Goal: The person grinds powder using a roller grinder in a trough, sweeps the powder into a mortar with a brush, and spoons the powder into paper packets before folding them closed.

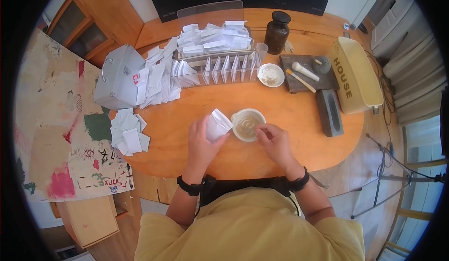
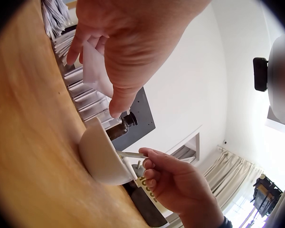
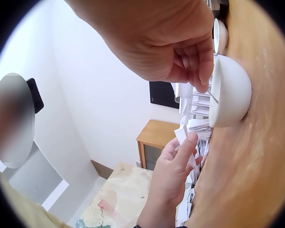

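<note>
A white spouted bowl [image 1: 249,139] with greyish powder smeared inside stands on the table in front of the person. To its left, the left hand [image 1: 200,143] grips a small white paper envelope [image 1: 218,126], its upper edge beside the bowl's spout. At the bowl's right rim the right hand [image 1: 276,145] pinches a thin, pale stick-like tool [image 2: 130,154] between thumb and fingers. The tool slants down over the rim into the bowl, and its lower end is hidden by the bowl wall [image 3: 236,92] in both wrist views.
Loose envelopes [image 1: 130,132] and a silver case [image 1: 119,78] lie left. Behind are a clear rack [image 1: 206,76] of envelopes, a brown jar [image 1: 277,34] and a small white dish [image 1: 262,79]. Rightward are a dark board [image 1: 292,85] with pestle and brush, a stone trough [image 1: 329,113] and a yellow bin [image 1: 358,76].
</note>
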Available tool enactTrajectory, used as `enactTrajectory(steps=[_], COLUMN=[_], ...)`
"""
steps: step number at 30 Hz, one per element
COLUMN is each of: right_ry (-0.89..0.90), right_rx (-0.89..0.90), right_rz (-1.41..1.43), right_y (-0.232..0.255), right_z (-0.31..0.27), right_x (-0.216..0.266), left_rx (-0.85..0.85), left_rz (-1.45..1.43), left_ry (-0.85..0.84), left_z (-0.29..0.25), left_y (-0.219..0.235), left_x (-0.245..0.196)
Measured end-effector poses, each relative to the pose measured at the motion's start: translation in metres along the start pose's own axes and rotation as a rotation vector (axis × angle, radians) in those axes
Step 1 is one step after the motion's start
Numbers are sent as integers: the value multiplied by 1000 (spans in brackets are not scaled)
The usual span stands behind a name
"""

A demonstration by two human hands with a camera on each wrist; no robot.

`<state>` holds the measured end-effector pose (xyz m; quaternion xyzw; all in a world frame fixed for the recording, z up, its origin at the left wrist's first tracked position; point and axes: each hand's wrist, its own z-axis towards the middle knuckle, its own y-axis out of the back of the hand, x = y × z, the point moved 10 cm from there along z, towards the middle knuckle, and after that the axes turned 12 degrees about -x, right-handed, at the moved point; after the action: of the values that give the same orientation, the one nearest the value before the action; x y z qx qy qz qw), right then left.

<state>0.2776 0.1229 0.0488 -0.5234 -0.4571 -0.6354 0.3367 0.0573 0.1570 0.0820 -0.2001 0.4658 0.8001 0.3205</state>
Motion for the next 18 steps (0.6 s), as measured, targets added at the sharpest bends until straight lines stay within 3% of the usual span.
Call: enactTrajectory(steps=[4,7,13,16,18], right_ry=[84,197,24,-43,-17], right_rx=[-43,-198,-124,-223,-195], right_rz=[55,-50,52,123,70], right_y=[4,26,22,27,25], right_z=[2,5,6,12,13], right_x=[0,3,-21,-35,-35], left_rx=[-12,-8,-3,1,-6], left_rz=[-2,-7,-24,-21,-25], left_ry=[-10,-11,-20,-8,-18], left_z=[0,0,1,2,1], left_y=[2,1,-3,-2,-2], left_x=[1,0,-2,-5,-3])
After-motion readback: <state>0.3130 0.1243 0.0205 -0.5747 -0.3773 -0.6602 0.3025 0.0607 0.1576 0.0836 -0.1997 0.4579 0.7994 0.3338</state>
